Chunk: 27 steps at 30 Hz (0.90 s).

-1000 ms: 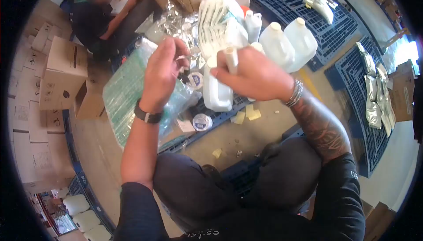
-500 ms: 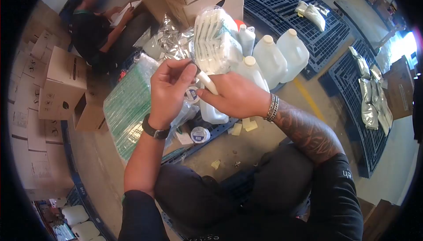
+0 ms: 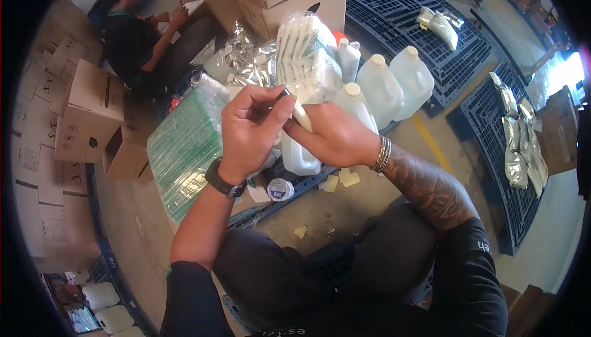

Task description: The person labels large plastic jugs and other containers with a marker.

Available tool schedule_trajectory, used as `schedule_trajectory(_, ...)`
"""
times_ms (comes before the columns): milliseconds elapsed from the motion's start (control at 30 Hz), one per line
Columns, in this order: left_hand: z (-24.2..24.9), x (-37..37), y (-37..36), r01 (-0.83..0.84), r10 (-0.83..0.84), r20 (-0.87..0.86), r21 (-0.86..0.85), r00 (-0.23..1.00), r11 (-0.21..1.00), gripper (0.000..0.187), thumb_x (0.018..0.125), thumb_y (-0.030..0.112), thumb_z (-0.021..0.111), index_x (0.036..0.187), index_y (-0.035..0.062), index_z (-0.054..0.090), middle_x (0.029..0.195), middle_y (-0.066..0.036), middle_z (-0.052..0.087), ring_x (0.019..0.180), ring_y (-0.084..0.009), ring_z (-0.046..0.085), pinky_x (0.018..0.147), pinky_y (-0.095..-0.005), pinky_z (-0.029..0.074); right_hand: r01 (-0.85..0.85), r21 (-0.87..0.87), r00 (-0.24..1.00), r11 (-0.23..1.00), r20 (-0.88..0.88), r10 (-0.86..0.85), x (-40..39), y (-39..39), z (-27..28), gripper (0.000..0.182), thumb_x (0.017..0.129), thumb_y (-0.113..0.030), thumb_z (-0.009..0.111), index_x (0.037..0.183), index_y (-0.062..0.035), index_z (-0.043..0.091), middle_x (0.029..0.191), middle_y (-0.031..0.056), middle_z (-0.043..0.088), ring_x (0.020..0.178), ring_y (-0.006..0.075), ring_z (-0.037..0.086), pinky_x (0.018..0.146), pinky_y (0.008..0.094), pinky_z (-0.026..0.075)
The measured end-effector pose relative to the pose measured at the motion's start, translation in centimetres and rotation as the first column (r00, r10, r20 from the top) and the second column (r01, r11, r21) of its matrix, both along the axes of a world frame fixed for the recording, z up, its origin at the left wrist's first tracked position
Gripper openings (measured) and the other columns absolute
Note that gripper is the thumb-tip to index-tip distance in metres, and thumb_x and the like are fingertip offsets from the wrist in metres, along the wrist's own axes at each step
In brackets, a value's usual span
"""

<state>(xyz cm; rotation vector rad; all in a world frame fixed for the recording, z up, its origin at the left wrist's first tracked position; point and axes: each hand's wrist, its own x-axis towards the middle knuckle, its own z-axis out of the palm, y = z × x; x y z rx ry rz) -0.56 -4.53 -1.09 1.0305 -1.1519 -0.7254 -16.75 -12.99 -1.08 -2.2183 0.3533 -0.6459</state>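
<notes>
A white, pen-like tube [image 3: 301,115] with a dark tip is between my hands. My right hand [image 3: 335,132] has its fingers wrapped round the white body. The thumb and index finger of my left hand [image 3: 252,129] pinch the dark tip at the upper end. Just beyond my hands lies a clear bag of stacked white items [image 3: 305,57]. Below my right hand stands a translucent jug [image 3: 300,157], with another white-capped jug [image 3: 356,103] behind it. A round white container [image 3: 280,190] with a blue label sits below my hands.
Green plastic-wrapped stack [image 3: 188,140] at left; silver pouches [image 3: 240,60] and cartons [image 3: 292,4] beyond. Two larger jugs [image 3: 380,88] stand at right. Blue pallets [image 3: 394,20] carry foil packs [image 3: 440,28]. Another person [image 3: 132,44] sits upper left, holding paper. Open carton [image 3: 92,112] at left.
Both hands have shifted slightly right in view with the white tube. My left finger and thumb have closed on its dark tip. The seated person's hand has moved a little.
</notes>
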Motion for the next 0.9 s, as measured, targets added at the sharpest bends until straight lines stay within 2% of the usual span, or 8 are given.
schedule_trajectory(133, -0.8, 0.3, -0.6, -0.002, 0.002, 0.006, 0.054, 1.000, 0.999, 0.015, 0.094, 0.006, 0.072, 0.106, -0.0007, 0.066, 0.096, -0.004, 0.071, 0.084, -0.0070, 0.065, 0.079, -0.0245, 0.054, -0.022, 0.123, 0.994, 0.992, -0.100, 0.035, -0.3, -0.2, 1.4, 0.027, 0.096, -0.026, 0.060, 0.095, 0.0002, 0.065, 0.082, 0.0256, 0.066, 0.081, 0.0456, 0.064, 0.071, 0.0534, 0.049)
schedule_trajectory(300, -2.3, -1.0, -1.6, -0.027, 0.023, -0.185, -0.017, 0.982, 0.999, 0.036, 0.101, 0.014, 0.065, 0.130, 0.0000, 0.050, 0.112, -0.010, 0.067, 0.097, -0.0099, 0.064, 0.083, -0.0259, 0.053, 0.093, 0.228, 0.995, 0.969, -0.063, -0.080, -0.7, -1.4, 0.7, 0.029, 0.099, -0.027, 0.056, 0.102, -0.0003, 0.067, 0.083, 0.0239, 0.067, 0.079, 0.0413, 0.066, 0.072, 0.0469, 0.050)
schedule_trajectory(367, -5.3, 0.2, -2.1, -0.029, 0.058, -0.150, 0.188, 0.987, 0.982, 0.042, 0.101, 0.018, 0.064, 0.133, 0.0001, 0.044, 0.119, -0.012, 0.064, 0.101, -0.0159, 0.063, 0.086, -0.0303, 0.053, 0.122, 0.285, 0.983, 0.951, -0.170, -0.075, -1.4, -2.4, 0.6, 0.030, 0.100, -0.028, 0.053, 0.105, -0.0015, 0.067, 0.080, 0.0174, 0.067, 0.074, 0.0329, 0.066, 0.071, 0.0418, 0.050)
schedule_trajectory(433, -11.0, 0.6, -3.4, -0.130, 0.096, 0.129, 0.284, 0.987, 0.950, 0.055, 0.095, 0.024, 0.072, 0.133, -0.0024, 0.043, 0.118, -0.015, 0.061, 0.106, -0.0211, 0.062, 0.090, -0.0358, 0.052, 0.110, 0.397, 0.994, 0.911, -0.041, -0.102, -1.8, -3.8, -1.4, 0.031, 0.102, -0.026, 0.048, 0.110, -0.0035, 0.068, 0.077, 0.0108, 0.063, 0.071, 0.0213, 0.061, 0.068, 0.0365, 0.048)
schedule_trajectory(567, -17.0, -0.2, -3.5, -0.394, 0.095, 0.570, 0.428, 0.816, 0.814, 0.089, 0.077, 0.042, 0.084, 0.136, -0.0062, 0.037, 0.131, -0.026, 0.046, 0.127, -0.0380, 0.044, 0.109, -0.0492, 0.035, 0.080, 0.243, 0.996, 0.967, 0.013, -0.086, -1.6, -3.3, -0.7, 0.032, 0.104, -0.025, 0.044, 0.104, -0.0012, 0.065, 0.078, 0.0056, 0.059, 0.073, 0.0135, 0.056, 0.067, 0.0333, 0.046)
schedule_trajectory(700, -17.0, -1.3, -3.4, -0.464, 0.133, 0.554, 0.515, 0.822, 0.721, 0.082, 0.076, 0.027, 0.078, 0.132, -0.0081, 0.031, 0.132, -0.029, 0.040, 0.126, -0.0429, 0.037, 0.109, -0.0515, 0.032, 0.092, 0.449, 0.979, 0.889, 0.121, -0.163, -1.5, -5.1, -4.2, 0.036, 0.107, -0.027, 0.039, 0.090, -0.0022, 0.059, 0.077, 0.0019, 0.053, 0.072, 0.0119, 0.050, 0.067, 0.0294, 0.041)
schedule_trajectory(767, -19.8, -2.2, -4.0, -0.549, 0.308, 0.506, 0.444, 0.806, 0.708, 0.074, 0.076, 0.027, 0.079, 0.126, -0.0078, 0.037, 0.122, -0.029, 0.048, 0.118, -0.0408, 0.049, 0.102, -0.0479, 0.041, 0.121, 0.324, 0.984, 0.938, 0.087, -0.157, -1.1, -4.5, -2.8, 0.045, 0.109, -0.038, 0.036, 0.090, -0.0049, 0.059, 0.073, 0.0001, 0.050, 0.067, 0.0083, 0.047, 0.062, 0.0245, 0.040)
schedule_trajectory(900, -17.0, -2.6, -3.6, -0.360, 0.239, 0.271, 0.621, 0.932, 0.696, 0.074, 0.085, 0.023, 0.073, 0.129, -0.0061, 0.021, 0.121, -0.035, 0.052, 0.113, -0.0450, 0.061, 0.097, -0.0488, 0.049, 0.217, 0.478, 0.963, 0.851, 0.040, -0.268, -0.8, -3.0, -1.5, 0.044, 0.111, -0.033, 0.034, 0.089, -0.0034, 0.058, 0.078, 0.0012, 0.054, 0.062, 0.0078, 0.051, 0.060, 0.0242, 0.042)
